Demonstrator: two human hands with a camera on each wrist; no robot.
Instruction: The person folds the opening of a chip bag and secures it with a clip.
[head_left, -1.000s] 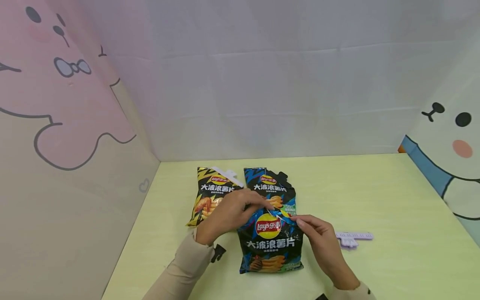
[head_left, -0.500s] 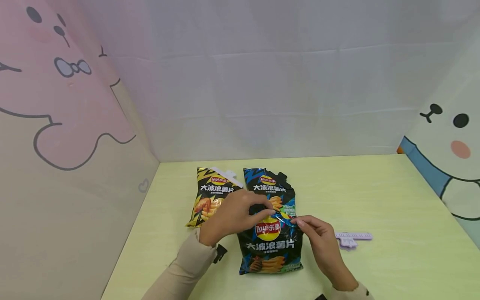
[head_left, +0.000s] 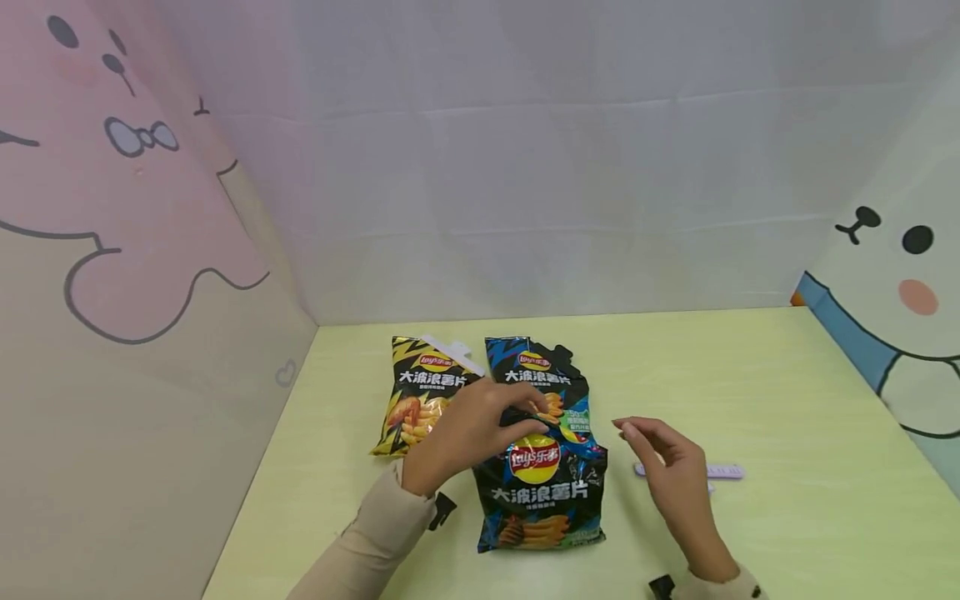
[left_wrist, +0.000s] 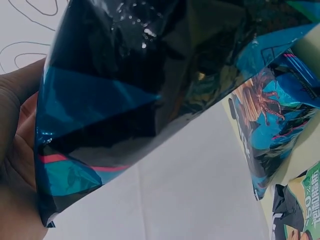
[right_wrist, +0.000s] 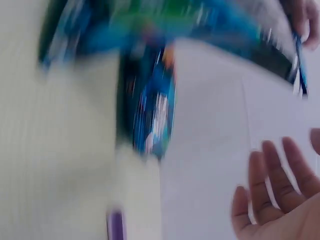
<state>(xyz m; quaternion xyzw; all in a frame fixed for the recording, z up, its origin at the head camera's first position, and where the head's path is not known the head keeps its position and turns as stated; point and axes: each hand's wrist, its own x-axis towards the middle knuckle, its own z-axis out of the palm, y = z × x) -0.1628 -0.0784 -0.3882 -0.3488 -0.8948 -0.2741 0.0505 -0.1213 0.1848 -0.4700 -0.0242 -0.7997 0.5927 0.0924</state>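
The nearest chip bag (head_left: pixel 540 500), black and blue with a Lay's logo, stands tilted in the middle of the table. My left hand (head_left: pixel 465 429) pinches its upper left edge between thumb and fingers; in the right wrist view those fingertips also sit at the bag's edge. To the right of the bag, my right hand (head_left: pixel 671 467) is in the air, apart from it and holding nothing. Its fingers (right_wrist: pixel 270 175) extend loosely in the right wrist view. A light purple sealing clip (head_left: pixel 725 472) lies behind the right hand, which partly hides it.
Behind the left hand lies a yellow and black chip bag (head_left: pixel 420 392) with a white clip (head_left: pixel 453 354) on its corner. Beside it is a blue and black chip bag (head_left: pixel 517 354) bearing a black clip (head_left: pixel 558 358). A pale wall (head_left: pixel 555 208) rises behind the table.
My right hand has let go of the bag's upper right edge and moved right, now over part of the purple clip. The left hand has stayed nearly in place.
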